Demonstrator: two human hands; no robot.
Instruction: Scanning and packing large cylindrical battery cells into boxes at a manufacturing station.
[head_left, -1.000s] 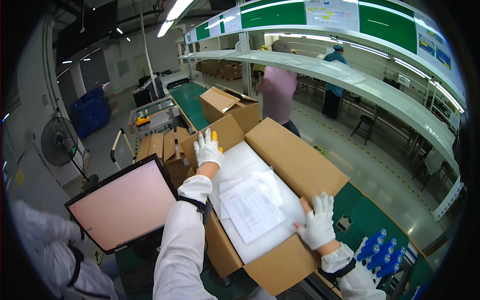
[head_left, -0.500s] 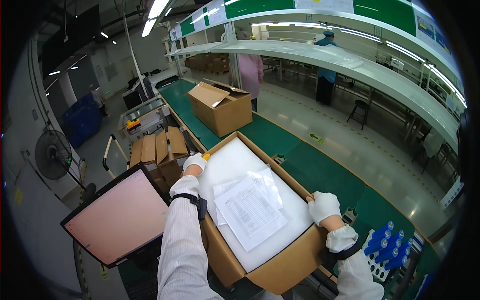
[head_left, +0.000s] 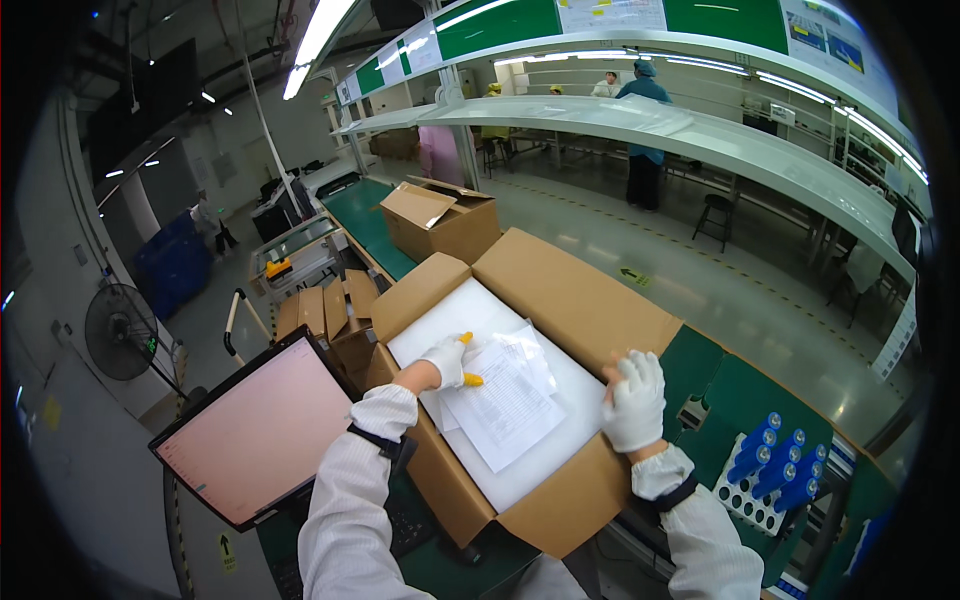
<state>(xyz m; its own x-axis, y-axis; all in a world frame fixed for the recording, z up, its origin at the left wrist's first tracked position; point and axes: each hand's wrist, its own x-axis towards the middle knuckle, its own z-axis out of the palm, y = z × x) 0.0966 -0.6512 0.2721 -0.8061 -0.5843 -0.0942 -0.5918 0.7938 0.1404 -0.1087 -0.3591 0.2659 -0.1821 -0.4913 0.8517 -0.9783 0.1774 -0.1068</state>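
A brown carton (head_left: pixel 440 500) stands in front of me with its flaps spread. White foam (head_left: pixel 510 490) fills its top, and printed sheets (head_left: pixel 503 405) lie on the foam, some in a clear plastic sleeve (head_left: pixel 540 362). Over the far-left part of the foam, my left hand (head_left: pixel 445 362), in a white glove with yellow fingertips, is open, thumb and finger apart at the edge of the papers. My right hand (head_left: pixel 635 405), also gloved, is curled at the carton's right corner, against the end of the long far flap (head_left: pixel 570 300); its fingertips are partly hidden.
A monitor (head_left: pixel 255 430) stands left of the carton. A second carton (head_left: pixel 440 220) sits farther along the green bench (head_left: pixel 365 205). Blue cylindrical cells (head_left: pixel 770 470) stand in a white holder at right. A shelf (head_left: pixel 600 112) crosses above; people are beyond it.
The carton's far and left-end flaps have come up into view. My left hand has moved from the rim to over the foam beside the papers. My right hand has shifted slightly, staying at its corner.
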